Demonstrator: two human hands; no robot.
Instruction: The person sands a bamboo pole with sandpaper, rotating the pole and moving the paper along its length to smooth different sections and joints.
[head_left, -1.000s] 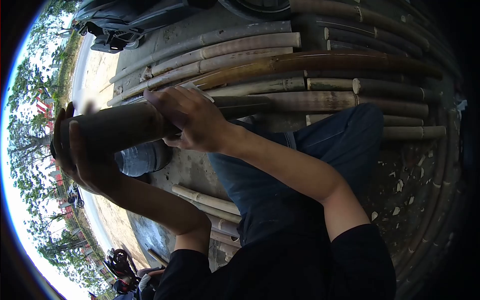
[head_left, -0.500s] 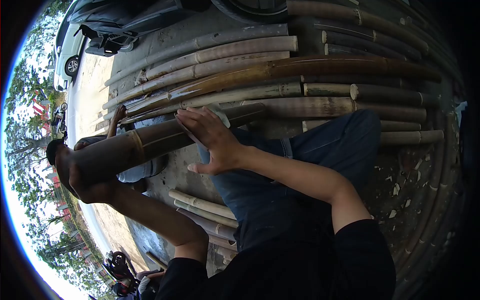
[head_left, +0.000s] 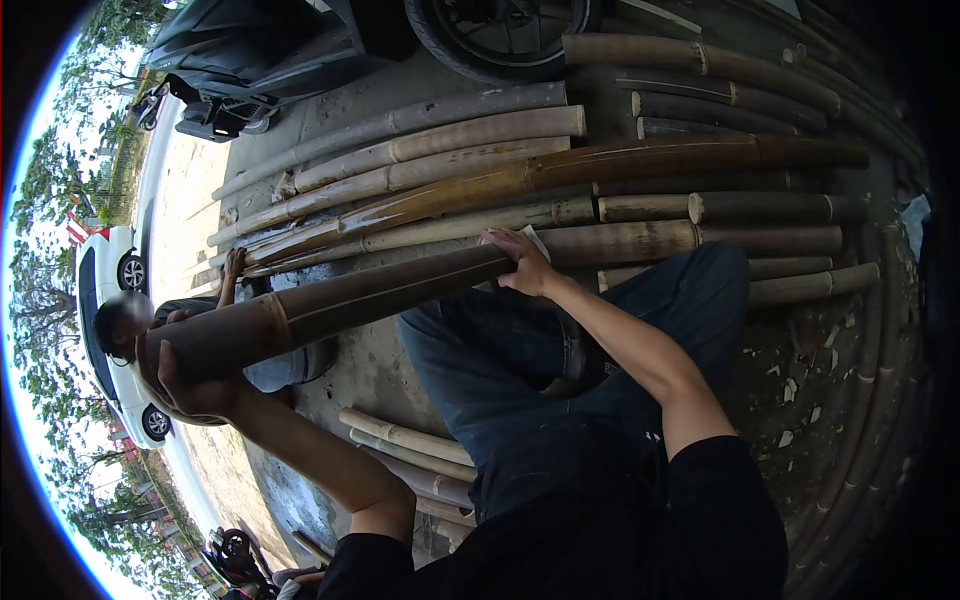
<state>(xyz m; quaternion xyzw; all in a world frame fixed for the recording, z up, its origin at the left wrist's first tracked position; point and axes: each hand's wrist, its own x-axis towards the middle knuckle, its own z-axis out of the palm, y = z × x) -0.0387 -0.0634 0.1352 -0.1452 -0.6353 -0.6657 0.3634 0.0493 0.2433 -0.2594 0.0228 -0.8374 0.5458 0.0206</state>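
Observation:
A thick dark bamboo pole (head_left: pixel 390 292) with a pale ring at its joint slants across my lap. My left hand (head_left: pixel 195 388) is wrapped round its wide left end, fingers underneath and thumb along the side. Over at the narrower right end, my right hand (head_left: pixel 522 264) curls over the pole with a thin pale sheet (head_left: pixel 537 243) under its fingers. Most of that sheet is hidden by the hand, and I cannot tell whether it is cloth or sandpaper. A thin light line runs along the pole's upper side.
Several bamboo poles (head_left: pixel 440 187) lie in rows on the ground ahead, and shorter pieces (head_left: pixel 405 432) lie beside my leg. Another person (head_left: pixel 130 325) crouches beyond the pole's left end. A motorbike wheel (head_left: pixel 500 35) stands behind the rows. Pale chips (head_left: pixel 787 438) litter the ground at right.
My right hand has slid rightward along the pole to its narrower end, taking the pale sheet along. My left hand keeps its grip. The view has shifted slightly, showing more of the other person.

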